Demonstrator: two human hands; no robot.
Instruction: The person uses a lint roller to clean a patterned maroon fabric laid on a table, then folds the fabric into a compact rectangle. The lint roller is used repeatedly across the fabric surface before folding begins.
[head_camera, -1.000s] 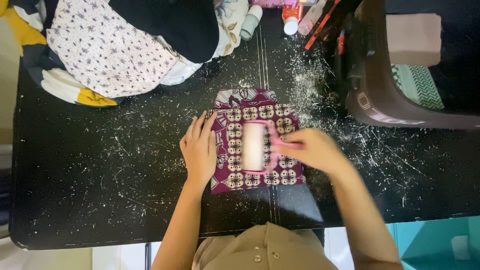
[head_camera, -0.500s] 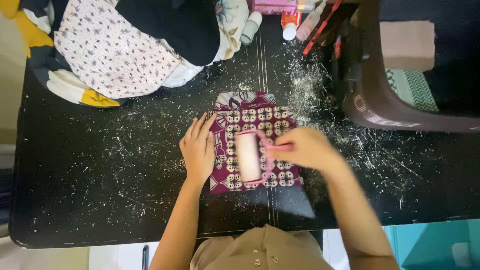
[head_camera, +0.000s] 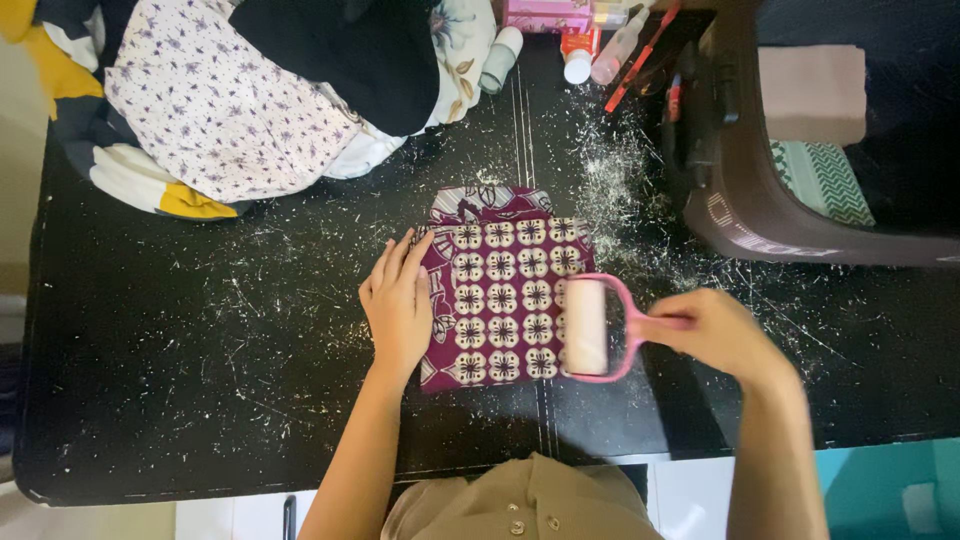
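I see open black surface (head_camera: 200, 380) left of my left hand (head_camera: 398, 305) and along the near edge. The clothes pile (head_camera: 250, 90) blocks the far left. Bottles (head_camera: 580, 45) crowd the far edge, and the dark basket (head_camera: 760, 200) walls off the right, near my right hand (head_camera: 715, 330).

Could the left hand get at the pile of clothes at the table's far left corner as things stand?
Probably yes: the left hand lies flat on the purple patterned cloth, holding nothing, and only bare table separates it from the pile of clothes.
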